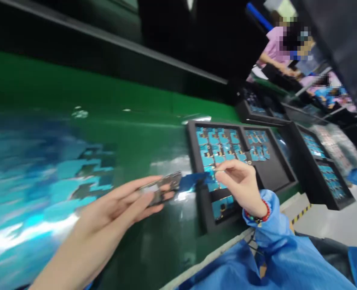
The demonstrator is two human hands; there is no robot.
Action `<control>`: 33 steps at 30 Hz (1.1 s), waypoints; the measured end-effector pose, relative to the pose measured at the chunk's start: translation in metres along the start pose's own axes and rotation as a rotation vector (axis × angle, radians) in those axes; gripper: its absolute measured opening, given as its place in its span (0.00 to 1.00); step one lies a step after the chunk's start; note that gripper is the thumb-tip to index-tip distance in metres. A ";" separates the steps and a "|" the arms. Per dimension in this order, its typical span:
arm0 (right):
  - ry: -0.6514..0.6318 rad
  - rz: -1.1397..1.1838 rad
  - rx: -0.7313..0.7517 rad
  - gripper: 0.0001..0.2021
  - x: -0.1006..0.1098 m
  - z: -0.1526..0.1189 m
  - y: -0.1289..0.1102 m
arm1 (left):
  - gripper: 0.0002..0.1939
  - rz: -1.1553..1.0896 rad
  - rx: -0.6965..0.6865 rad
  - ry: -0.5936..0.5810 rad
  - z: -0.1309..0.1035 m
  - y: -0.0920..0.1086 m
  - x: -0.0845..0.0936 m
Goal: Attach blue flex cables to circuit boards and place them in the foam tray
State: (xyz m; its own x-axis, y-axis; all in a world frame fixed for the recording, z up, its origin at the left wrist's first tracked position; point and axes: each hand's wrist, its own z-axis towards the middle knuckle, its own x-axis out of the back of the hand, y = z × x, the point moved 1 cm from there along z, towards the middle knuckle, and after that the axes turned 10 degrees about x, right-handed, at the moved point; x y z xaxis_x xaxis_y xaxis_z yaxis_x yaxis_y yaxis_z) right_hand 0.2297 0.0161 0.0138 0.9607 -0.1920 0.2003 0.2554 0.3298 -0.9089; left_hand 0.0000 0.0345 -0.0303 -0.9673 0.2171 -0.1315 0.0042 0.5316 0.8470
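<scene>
My left hand (136,201) is closed around a small circuit board (166,185), gripped between thumb and fingers. A strip of dark blue film (193,181) reaches from the board's far end towards the tray's near wall; whether it is joined to the board I cannot tell. Over the black compartment tray (201,201), my right hand (240,183) pinches thumb and forefinger together. Its fingertips are at a blue-covered board (209,173) in the tray, and what they hold is too blurred to name. Rows of blue-covered boards (223,137) fill much of the left compartment.
Blue-filmed sheets (72,173) lie on the green work surface (148,133) at left. Another black tray (243,112) stands behind, and further trays (341,203) are at right. A dark shelf (112,40) runs along the back. People (276,52) sit beyond.
</scene>
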 end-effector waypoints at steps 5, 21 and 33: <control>-0.115 0.054 -0.159 0.02 -0.002 -0.001 0.002 | 0.18 -0.147 0.067 -0.075 -0.006 0.010 -0.013; -0.166 0.119 -0.295 0.05 -0.008 -0.003 0.000 | 0.13 -0.110 0.001 -0.125 -0.021 0.008 -0.018; -0.191 0.034 -0.302 0.06 -0.013 -0.004 -0.007 | 0.20 -0.068 0.014 -0.088 -0.029 0.007 -0.020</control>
State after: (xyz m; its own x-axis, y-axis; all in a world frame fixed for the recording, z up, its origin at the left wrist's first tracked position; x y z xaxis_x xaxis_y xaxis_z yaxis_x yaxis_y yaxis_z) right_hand 0.2154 0.0131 0.0159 0.9783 -0.0001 0.2071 0.2069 0.0393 -0.9776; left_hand 0.0122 0.0102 -0.0074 -0.9395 0.2509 -0.2333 -0.0562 0.5590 0.8272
